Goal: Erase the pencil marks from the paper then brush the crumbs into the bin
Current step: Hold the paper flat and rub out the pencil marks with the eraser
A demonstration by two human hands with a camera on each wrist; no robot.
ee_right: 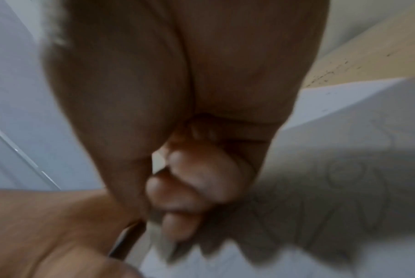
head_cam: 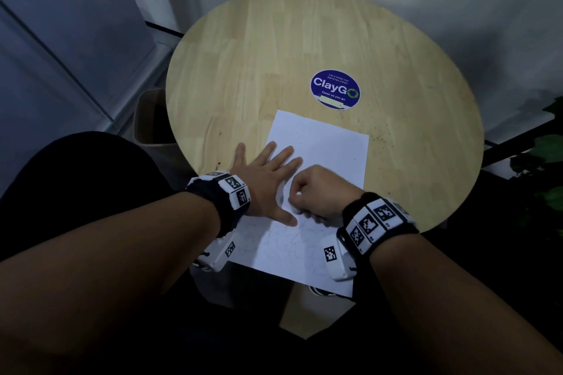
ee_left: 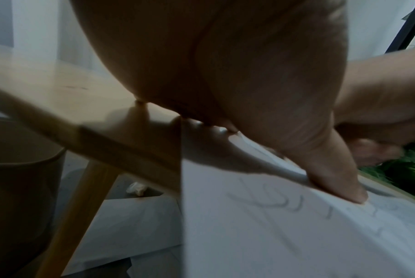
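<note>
A white sheet of paper (head_cam: 320, 149) lies on the round wooden table (head_cam: 274, 49), its near end hanging over the table's edge. Faint pencil scribbles (head_cam: 283, 240) cover the near part and also show in the left wrist view (ee_left: 284, 203). My left hand (head_cam: 268, 173) lies flat with spread fingers across the paper's left edge, thumb (ee_left: 339, 180) pressing the sheet. My right hand (head_cam: 316, 192) is curled round a small white eraser (head_cam: 299, 193), held down on the paper beside the left thumb. The eraser (ee_right: 157, 161) peeks out between the curled fingers.
A beige bin (head_cam: 149, 119) stands on the floor left of the table, partly under its rim; it also shows in the left wrist view (ee_left: 18, 178). Dark crumbs (head_cam: 377, 134) speckle the wood right of the paper. A blue round sticker (head_cam: 335, 89) lies beyond the sheet. Plant leaves (head_cam: 548, 155) at right.
</note>
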